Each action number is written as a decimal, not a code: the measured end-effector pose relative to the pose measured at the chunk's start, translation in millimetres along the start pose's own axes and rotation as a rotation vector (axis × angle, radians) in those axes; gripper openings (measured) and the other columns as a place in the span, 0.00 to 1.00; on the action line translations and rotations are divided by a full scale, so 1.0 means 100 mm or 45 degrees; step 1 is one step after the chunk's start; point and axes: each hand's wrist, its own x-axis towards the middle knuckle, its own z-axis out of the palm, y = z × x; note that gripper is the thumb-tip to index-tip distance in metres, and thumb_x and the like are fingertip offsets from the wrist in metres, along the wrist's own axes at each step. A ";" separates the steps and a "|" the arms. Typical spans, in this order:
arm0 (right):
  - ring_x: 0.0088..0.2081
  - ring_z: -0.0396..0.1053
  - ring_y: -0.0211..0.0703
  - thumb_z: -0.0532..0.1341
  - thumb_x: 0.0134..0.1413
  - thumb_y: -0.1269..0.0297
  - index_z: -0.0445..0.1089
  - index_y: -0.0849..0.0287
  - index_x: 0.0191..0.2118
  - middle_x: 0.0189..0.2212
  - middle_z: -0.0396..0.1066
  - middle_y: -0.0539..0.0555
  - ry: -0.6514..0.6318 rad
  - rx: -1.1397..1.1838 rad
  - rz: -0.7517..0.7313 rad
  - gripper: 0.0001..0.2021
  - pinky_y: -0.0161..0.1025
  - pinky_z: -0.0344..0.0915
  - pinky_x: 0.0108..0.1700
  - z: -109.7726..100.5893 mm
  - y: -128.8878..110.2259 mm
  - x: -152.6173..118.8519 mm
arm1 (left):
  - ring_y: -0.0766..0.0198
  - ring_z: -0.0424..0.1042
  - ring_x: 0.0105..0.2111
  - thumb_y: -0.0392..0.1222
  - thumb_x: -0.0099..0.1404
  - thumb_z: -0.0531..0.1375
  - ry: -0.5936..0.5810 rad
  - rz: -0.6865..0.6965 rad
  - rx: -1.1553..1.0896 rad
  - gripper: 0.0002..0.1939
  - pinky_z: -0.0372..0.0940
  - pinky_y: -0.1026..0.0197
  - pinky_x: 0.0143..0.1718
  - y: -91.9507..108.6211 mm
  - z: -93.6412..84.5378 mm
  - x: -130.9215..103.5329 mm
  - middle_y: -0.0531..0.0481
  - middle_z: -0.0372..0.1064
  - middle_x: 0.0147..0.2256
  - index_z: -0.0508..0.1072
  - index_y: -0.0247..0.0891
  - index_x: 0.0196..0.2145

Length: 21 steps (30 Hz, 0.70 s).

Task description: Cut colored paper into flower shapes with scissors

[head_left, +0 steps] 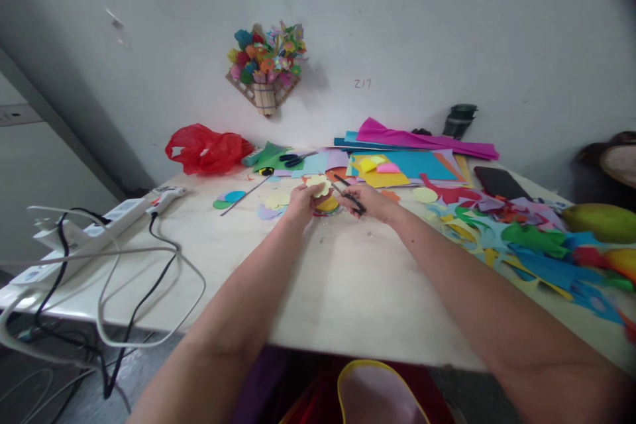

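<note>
Near the middle of the table, my left hand pinches a pale yellow paper flower with a scalloped edge. My right hand is closed round the black handles of a pair of scissors. The scissor blades point left toward the flower, and look parted; whether they touch the paper I cannot tell. Under and beside my left hand lie cut paper pieces, among them a yellow and red one. More pale yellow and lilac cutouts lie just left of that hand.
A second pair of scissors and a red plastic bag lie toward the wall. Coloured sheets are stacked at the back. Paper scraps cover the right side, near a phone. Power strips with trailing cables occupy the left edge.
</note>
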 end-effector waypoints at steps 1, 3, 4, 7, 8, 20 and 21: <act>0.16 0.57 0.31 0.69 0.51 0.63 0.67 0.61 0.28 0.14 0.61 0.45 0.004 0.004 -0.001 0.11 0.29 0.57 0.16 0.00 0.00 0.00 | 0.59 0.77 0.31 0.29 0.46 0.69 0.001 -0.001 -0.001 0.11 0.74 0.52 0.43 0.00 0.00 0.00 0.44 0.76 0.30 0.76 0.29 0.30; 0.15 0.57 0.32 0.69 0.52 0.63 0.67 0.60 0.28 0.14 0.61 0.45 0.006 0.007 -0.006 0.11 0.29 0.57 0.16 0.01 0.00 0.00 | 0.59 0.77 0.30 0.29 0.45 0.69 0.005 -0.002 -0.002 0.11 0.74 0.53 0.42 0.00 0.00 0.01 0.45 0.76 0.29 0.76 0.29 0.30; 0.15 0.57 0.32 0.69 0.52 0.63 0.67 0.60 0.28 0.14 0.61 0.45 0.005 0.007 -0.007 0.11 0.29 0.57 0.16 0.01 0.00 0.00 | 0.60 0.77 0.30 0.29 0.45 0.69 0.007 -0.003 -0.001 0.11 0.74 0.54 0.41 0.00 0.00 0.01 0.45 0.76 0.29 0.76 0.30 0.30; 0.15 0.59 0.31 0.68 0.53 0.62 0.66 0.60 0.27 0.15 0.63 0.46 -0.007 -0.001 0.003 0.12 0.29 0.57 0.16 0.00 -0.01 -0.02 | 0.62 0.75 0.29 0.29 0.44 0.70 0.018 -0.009 0.015 0.12 0.74 0.57 0.37 0.01 0.00 0.00 0.46 0.75 0.29 0.75 0.30 0.29; 0.15 0.59 0.31 0.68 0.53 0.62 0.66 0.60 0.27 0.15 0.64 0.46 -0.016 0.000 0.001 0.12 0.29 0.58 0.17 0.00 -0.01 -0.02 | 0.63 0.75 0.29 0.29 0.44 0.70 0.017 -0.012 0.028 0.12 0.74 0.58 0.36 0.01 0.00 -0.01 0.47 0.75 0.29 0.75 0.31 0.29; 0.15 0.61 0.31 0.69 0.51 0.61 0.66 0.60 0.27 0.16 0.65 0.46 -0.033 0.020 -0.021 0.13 0.28 0.59 0.17 -0.01 0.01 -0.01 | 0.66 0.73 0.28 0.34 0.44 0.73 -0.132 -0.029 0.180 0.13 0.71 0.63 0.33 0.02 0.00 -0.04 0.47 0.75 0.28 0.75 0.32 0.29; 0.16 0.61 0.31 0.69 0.52 0.61 0.66 0.60 0.27 0.16 0.65 0.46 -0.032 0.027 -0.032 0.12 0.28 0.59 0.17 -0.01 0.02 -0.01 | 0.65 0.74 0.29 0.35 0.45 0.73 -0.149 -0.026 0.183 0.13 0.72 0.62 0.34 0.02 0.00 -0.05 0.46 0.75 0.29 0.76 0.31 0.29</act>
